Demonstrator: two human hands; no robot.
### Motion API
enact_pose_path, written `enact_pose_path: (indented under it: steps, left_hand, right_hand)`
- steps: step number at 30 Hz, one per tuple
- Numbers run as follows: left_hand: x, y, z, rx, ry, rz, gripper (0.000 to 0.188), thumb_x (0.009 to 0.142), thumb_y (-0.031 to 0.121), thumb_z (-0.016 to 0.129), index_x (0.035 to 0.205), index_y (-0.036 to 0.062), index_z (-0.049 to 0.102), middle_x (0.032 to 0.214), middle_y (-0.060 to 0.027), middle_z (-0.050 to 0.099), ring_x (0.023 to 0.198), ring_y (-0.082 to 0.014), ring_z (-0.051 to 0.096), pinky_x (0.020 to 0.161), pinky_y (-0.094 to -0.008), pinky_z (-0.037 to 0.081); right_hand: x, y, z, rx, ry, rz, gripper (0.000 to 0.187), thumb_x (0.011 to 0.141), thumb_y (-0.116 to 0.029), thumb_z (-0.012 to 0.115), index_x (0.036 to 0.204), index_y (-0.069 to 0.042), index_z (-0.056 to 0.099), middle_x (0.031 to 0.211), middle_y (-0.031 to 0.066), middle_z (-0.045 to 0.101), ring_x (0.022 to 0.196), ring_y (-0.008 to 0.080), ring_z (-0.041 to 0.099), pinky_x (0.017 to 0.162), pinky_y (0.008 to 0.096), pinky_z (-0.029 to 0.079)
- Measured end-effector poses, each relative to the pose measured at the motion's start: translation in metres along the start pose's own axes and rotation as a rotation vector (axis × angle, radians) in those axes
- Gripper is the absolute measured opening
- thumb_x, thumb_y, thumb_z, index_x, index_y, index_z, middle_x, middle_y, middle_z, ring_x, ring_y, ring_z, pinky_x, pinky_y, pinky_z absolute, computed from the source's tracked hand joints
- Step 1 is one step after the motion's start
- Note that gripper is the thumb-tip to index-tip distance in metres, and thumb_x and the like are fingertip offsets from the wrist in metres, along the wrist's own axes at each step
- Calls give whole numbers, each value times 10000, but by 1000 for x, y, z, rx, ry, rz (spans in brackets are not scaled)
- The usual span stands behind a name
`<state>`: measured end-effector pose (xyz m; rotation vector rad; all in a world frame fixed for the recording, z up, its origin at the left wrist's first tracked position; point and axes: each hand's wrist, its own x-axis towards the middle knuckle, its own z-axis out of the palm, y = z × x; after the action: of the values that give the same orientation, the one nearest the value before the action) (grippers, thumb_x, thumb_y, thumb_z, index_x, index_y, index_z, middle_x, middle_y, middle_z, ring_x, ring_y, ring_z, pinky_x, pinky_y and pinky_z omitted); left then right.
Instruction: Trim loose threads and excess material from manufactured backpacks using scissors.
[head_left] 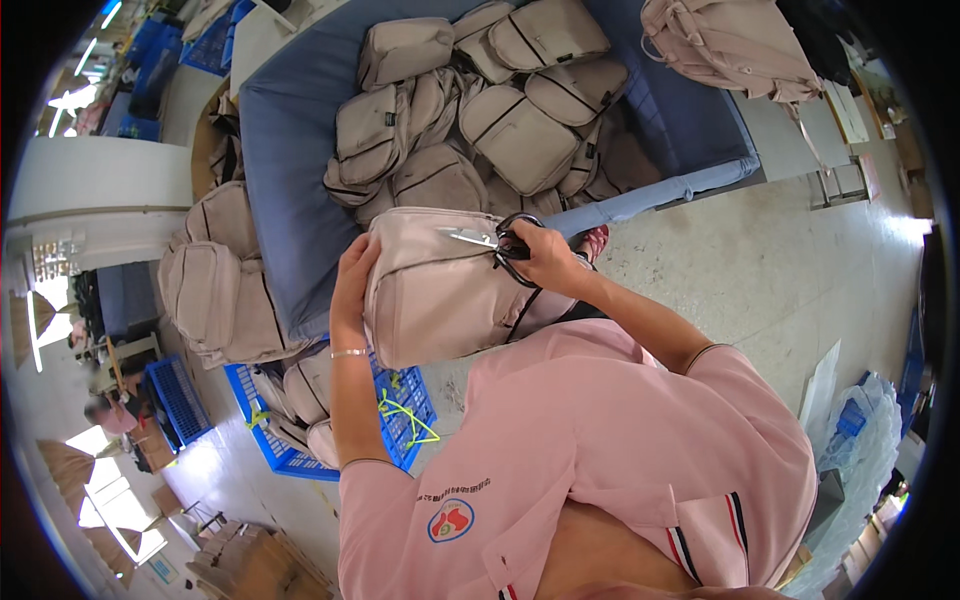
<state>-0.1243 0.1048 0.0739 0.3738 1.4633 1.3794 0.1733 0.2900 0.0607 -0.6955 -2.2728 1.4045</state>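
A beige backpack (440, 310) with dark zipper lines lies on its side in front of my body. My left hand (352, 280) grips its left edge, the fingers bent over the fabric. In my right hand (545, 258) is a pair of scissors (472, 238) with black handles. Their metal blades point left across the upper part of the backpack; whether they touch the fabric I cannot tell. Just beyond, several more beige backpacks (520, 135) are heaped in a large bin with a blue cloth lining (290, 150).
Beige backpacks (215, 290) are piled left of the bin. Below them a blue plastic crate (405, 415) holds more bags and yellow-green straps. A pinkish backpack (725, 45) lies at the far right, and clear plastic wrapping (860, 440) stands on the right. Another person (118, 415) is far left.
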Motion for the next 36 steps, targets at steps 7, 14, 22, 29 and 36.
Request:
enact_pose_path:
  steps: [7,14,22,29,36]
  left_hand:
    - [-139,140,37,300,397,597,29,948,103,620,960,105,646,876,66,586,835,-33,525,783,-205,429]
    - [-188,103,127,869,508,732,166,785,68,773,840,22,623,893,-47,645,784,-130,580,657,-307,463]
    - [-86,-101,210,801,-92,587,126,859,176,689,843,75,615,837,-99,609,782,-320,630,647,-417,490]
    - [-80,-123,214,744,-248,430,109,843,156,697,870,64,644,864,-90,636,747,-331,630,641,-406,497]
    - [-77,-123,214,734,-260,473,155,813,167,734,843,31,665,836,-97,642,743,-308,639,642,-386,496]
  right_hand:
    - [22,-96,-34,76,42,-208,341,749,-145,807,968,-27,575,794,148,583,682,326,572,622,393,467]
    - [9,-87,-48,282,274,-140,399,804,-80,780,1150,5,600,977,110,693,877,102,661,788,273,516]
    - [-63,3,-59,244,315,428,221,939,-205,688,947,9,635,766,78,683,608,109,651,542,261,517]
    - [-107,1,-44,-362,159,517,452,850,-394,705,959,22,563,897,201,649,827,440,638,741,472,521]
    - [-111,2,-30,-557,102,459,589,821,-464,689,1033,61,526,1062,247,591,981,419,632,806,483,532]
